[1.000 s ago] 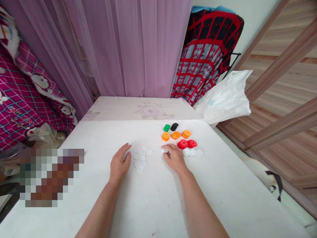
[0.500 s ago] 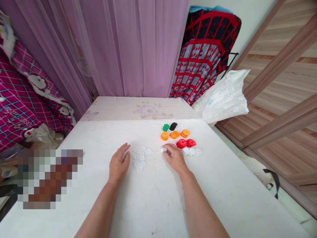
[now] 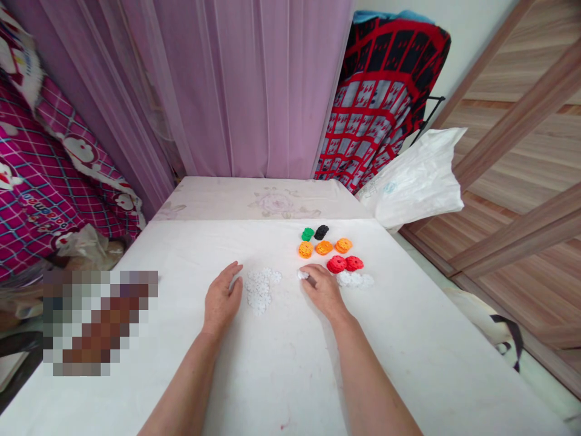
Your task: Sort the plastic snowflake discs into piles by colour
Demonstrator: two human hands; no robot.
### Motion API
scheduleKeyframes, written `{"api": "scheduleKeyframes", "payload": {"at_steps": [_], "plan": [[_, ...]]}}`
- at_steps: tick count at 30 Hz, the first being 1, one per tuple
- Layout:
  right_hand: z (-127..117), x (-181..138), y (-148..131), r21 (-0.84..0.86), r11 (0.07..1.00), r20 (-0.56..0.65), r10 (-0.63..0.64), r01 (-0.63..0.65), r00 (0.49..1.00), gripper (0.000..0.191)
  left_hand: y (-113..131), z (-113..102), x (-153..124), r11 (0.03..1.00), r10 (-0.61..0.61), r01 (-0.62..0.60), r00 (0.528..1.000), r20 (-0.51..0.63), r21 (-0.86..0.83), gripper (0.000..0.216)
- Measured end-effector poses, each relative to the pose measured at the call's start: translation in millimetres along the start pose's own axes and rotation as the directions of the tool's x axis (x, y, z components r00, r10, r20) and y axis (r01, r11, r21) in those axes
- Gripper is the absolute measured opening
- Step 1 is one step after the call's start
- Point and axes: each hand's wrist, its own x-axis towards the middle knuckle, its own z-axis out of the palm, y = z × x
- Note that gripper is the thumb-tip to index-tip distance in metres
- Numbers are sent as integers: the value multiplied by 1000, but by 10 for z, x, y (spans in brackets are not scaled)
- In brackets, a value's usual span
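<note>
A loose pile of small white flower-shaped pieces [image 3: 259, 290] lies on the white-covered table between my hands. My left hand [image 3: 223, 298] rests just left of that pile, fingers apart and holding nothing. On the other side, my right hand [image 3: 323, 290] pinches a small stack of white flower-shaped pieces [image 3: 302, 275] between thumb and fingers, close to the tabletop. Right beside its knuckles is a row of stacked white pieces [image 3: 356, 280]. Red stacks [image 3: 336, 264] sit just beyond that row. How many pieces the right hand holds cannot be made out.
Orange stacks [image 3: 324, 247], a green stack [image 3: 307, 234] and a black stack [image 3: 322, 232] stand farther back. A white plastic bag [image 3: 420, 181] hangs by the table's far right edge. A blurred-out patch [image 3: 100, 327] covers the left side of the table [image 3: 177, 254].
The camera view has shifted slightly, so everything appears a little farther right. Both hands keep their places by the pieces, and the right one still pinches the white stack.
</note>
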Motion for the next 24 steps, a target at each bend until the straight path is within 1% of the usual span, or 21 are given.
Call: {"api": "scheduleKeyframes", "payload": {"at_steps": [6,9,18,20,24], "plan": [[17,-15,13,-25,999,-31,-28,27,999,26,15,16,-12,994,59,-60,998,15,93,34],[18,-16,13,-40,999,-36,-37,35,999,26,34,19,-21,990,66,-68,998,19,126,34],[20,-14,21,-54,998,-19,-14,13,1000,27,46,5,-20,990,49,-54,998,42,127,34],[4,-15,-15,-57,998,-49,-18,15,999,26,46,5,-18,991,47,-52,998,43,125,34],[-10,-19,-206,-136,990,-170,-60,37,984,20,50,3,-17,992,39,-44,998,44,121,34]]}}
